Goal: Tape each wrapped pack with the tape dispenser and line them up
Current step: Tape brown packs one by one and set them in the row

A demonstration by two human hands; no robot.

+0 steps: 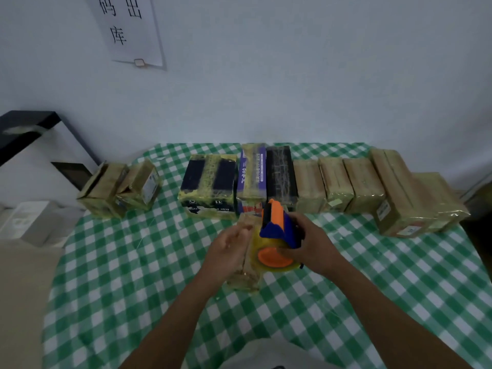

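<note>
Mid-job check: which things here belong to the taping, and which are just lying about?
In the job: tape dispenser in right hand; pack the left hand touches; row of packs at the back.
Lying about: wall sign; black frame; white box.

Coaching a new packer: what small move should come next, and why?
Probably pull the tape dispenser nearer along the pack: the right hand grips it over the pack's far half, while the left hand rests against the pack's side, steadying it.
</note>
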